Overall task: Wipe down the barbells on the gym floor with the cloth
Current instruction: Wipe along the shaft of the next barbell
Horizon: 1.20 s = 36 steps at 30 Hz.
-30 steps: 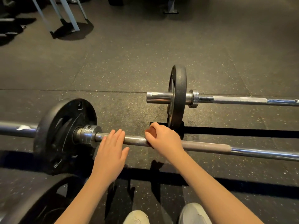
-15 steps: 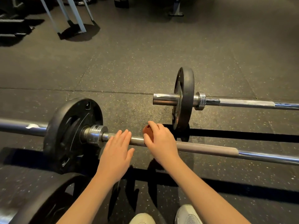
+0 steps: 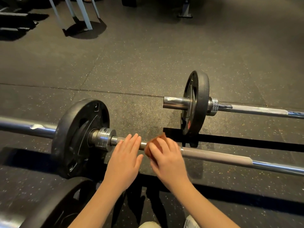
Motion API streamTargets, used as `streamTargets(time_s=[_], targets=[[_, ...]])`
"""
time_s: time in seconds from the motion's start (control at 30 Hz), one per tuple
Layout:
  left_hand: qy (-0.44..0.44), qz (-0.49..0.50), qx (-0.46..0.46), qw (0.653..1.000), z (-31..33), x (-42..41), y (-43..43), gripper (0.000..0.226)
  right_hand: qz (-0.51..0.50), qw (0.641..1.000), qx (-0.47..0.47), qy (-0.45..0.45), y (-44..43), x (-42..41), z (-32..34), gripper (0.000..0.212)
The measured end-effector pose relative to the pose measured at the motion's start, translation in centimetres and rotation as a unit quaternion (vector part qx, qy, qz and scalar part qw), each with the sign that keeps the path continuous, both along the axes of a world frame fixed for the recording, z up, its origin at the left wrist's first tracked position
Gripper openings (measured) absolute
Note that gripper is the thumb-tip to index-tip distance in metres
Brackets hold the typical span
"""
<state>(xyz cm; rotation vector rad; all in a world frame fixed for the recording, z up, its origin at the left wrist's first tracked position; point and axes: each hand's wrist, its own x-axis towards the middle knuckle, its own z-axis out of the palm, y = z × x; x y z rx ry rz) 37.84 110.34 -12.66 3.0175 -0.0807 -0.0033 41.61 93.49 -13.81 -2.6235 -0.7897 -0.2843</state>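
Observation:
The near barbell (image 3: 217, 156) lies across the rubber floor, with a black plate (image 3: 77, 135) on its left end. My left hand (image 3: 125, 159) rests flat on the shaft just right of the chrome collar (image 3: 103, 139), fingers straight. My right hand (image 3: 166, 160) grips a brown cloth (image 3: 153, 145) wrapped around the shaft right beside the left hand. A second barbell (image 3: 256, 111) lies farther back on the right, with its own black plate (image 3: 195, 102) standing on edge.
Another black plate (image 3: 54, 206) fills the lower left corner. My shoes (image 3: 149, 225) show at the bottom edge. Light blue metal frame legs (image 3: 82, 15) and dark equipment stand at the back left. A machine base (image 3: 185, 12) stands at the back centre.
My right hand has slid the cloth left along the shaft, closing the gap to my left hand. The left hand stays on the bar by the collar. The camera view has shifted.

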Motion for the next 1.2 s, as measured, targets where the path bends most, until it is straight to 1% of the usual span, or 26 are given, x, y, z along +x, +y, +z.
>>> streamTargets(time_s=[0.07, 0.1, 0.17, 0.2, 0.23, 0.27, 0.3, 0.37, 0.4, 0.43, 0.5, 0.53, 0.57, 0.6, 0.63, 0.73, 0.77, 0.8, 0.87, 0.93, 0.97, 1.0, 1.07, 1.13, 1.17, 1.2], targets=[[-0.002, 0.005, 0.005, 1.0, -0.1, 0.0, -0.1, 0.058, 0.005, 1.0, -0.006, -0.028, 0.3, 1.0, -0.1, 0.031], [-0.001, 0.008, 0.005, 1.0, -0.1, 0.0, -0.2, 0.059, -0.028, 1.0, -0.003, 0.005, 1.3, 2.4, 0.8, 0.029], [0.005, 0.015, 0.005, 1.0, -0.3, 0.0, -0.2, 0.062, -0.102, 0.985, -0.003, 0.14, 3.4, 5.3, 3.0, 0.032], [0.008, 0.017, 0.004, 1.0, -0.3, 0.0, -0.1, 0.063, -0.113, 0.975, -0.004, 0.194, 3.9, 6.1, 2.7, 0.032], [0.009, 0.017, 0.004, 1.0, -0.3, 0.0, -0.1, 0.063, -0.105, 0.969, 0.008, 0.222, 3.9, 6.1, 2.5, 0.03], [0.01, 0.015, 0.007, 1.0, -0.3, 0.0, -0.1, 0.063, -0.092, 0.974, 0.015, 0.207, 3.4, 5.3, 2.4, 0.028], [0.012, 0.009, 0.01, 1.0, -0.1, 0.0, 0.0, 0.061, -0.067, 0.989, 0.03, 0.132, 2.5, 3.8, 2.0, 0.027], [0.006, 0.001, 0.013, 1.0, -0.1, 0.0, -0.1, 0.058, 0.012, 1.0, 0.014, 0.012, 0.8, 0.2, 0.2, 0.033], [0.003, 0.002, 0.014, 1.0, -0.1, 0.1, -0.1, 0.058, 0.038, 0.999, -0.002, -0.015, 0.2, -0.2, -0.4, 0.035], [0.004, 0.005, 0.011, 1.0, -0.2, 0.0, -0.2, 0.059, 0.036, 0.999, -0.006, -0.028, 0.4, 0.4, -0.4, 0.032], [0.003, 0.015, -0.004, 1.0, -0.3, 0.0, -0.3, 0.062, -0.037, 0.998, 0.004, 0.059, 2.1, 3.2, 1.7, 0.027], [0.003, 0.017, -0.013, 1.0, -0.3, 0.0, -0.4, 0.064, -0.077, 0.988, 0.006, 0.137, 2.9, 4.6, 3.2, 0.028], [0.004, 0.015, -0.018, 1.0, -0.3, 0.0, -0.3, 0.066, -0.1, 0.976, 0.01, 0.193, 3.3, 5.6, 3.3, 0.029], [0.003, 0.014, -0.02, 1.0, -0.3, 0.0, -0.3, 0.067, -0.1, 0.97, 0.024, 0.22, 3.3, 6.0, 2.9, 0.027], [0.001, 0.013, -0.019, 1.0, -0.3, 0.0, -0.2, 0.067, -0.091, 0.972, 0.034, 0.216, 3.0, 5.4, 2.7, 0.025], [0.005, 0.007, -0.013, 1.0, -0.3, -0.2, -0.1, 0.063, -0.006, 0.997, 0.057, 0.053, 0.2, 1.1, 0.8, 0.028], [0.006, 0.01, -0.014, 1.0, -0.3, -0.2, -0.1, 0.062, 0.021, 0.999, 0.042, 0.015, -0.5, 0.5, 0.3, 0.029], [0.007, 0.013, -0.016, 1.0, -0.3, -0.2, -0.2, 0.062, 0.018, 0.999, 0.033, -0.002, -0.4, 0.8, 0.0, 0.027], [0.003, 0.021, -0.02, 1.0, -0.3, -0.1, -0.4, 0.064, -0.061, 0.994, 0.027, 0.084, 1.2, 3.7, 2.0, 0.026], [0.003, 0.02, -0.028, 0.999, -0.3, -0.1, -0.5, 0.067, -0.139, 0.963, 0.004, 0.229, 2.1, 6.3, 3.5, 0.03], [0.003, 0.019, -0.031, 0.999, -0.3, -0.1, -0.5, 0.068, -0.137, 0.959, 0.007, 0.247, 2.0, 6.5, 2.9, 0.031], [0.002, 0.018, -0.034, 0.999, -0.3, -0.1, -0.4, 0.069, -0.118, 0.962, 0.017, 0.244, 1.5, 5.8, 2.7, 0.031], [0.002, 0.017, -0.031, 0.999, -0.3, -0.2, -0.3, 0.067, -0.055, 0.991, 0.052, 0.114, -0.4, 2.9, 1.9, 0.031], [0.003, 0.019, -0.024, 1.0, -0.3, -0.2, -0.4, 0.064, -0.005, 0.999, 0.042, 0.023, -1.7, 0.8, 0.8, 0.03], [0.001, 0.022, -0.025, 0.999, -0.4, -0.1, -0.5, 0.064, -0.016, 0.998, 0.037, 0.044, -1.3, 1.4, 1.2, 0.028], [0.001, 0.026, -0.029, 0.999, -0.4, -0.1, -0.6, 0.066, -0.056, 0.995, 0.032, 0.077, -0.5, 2.9, 1.8, 0.028]])
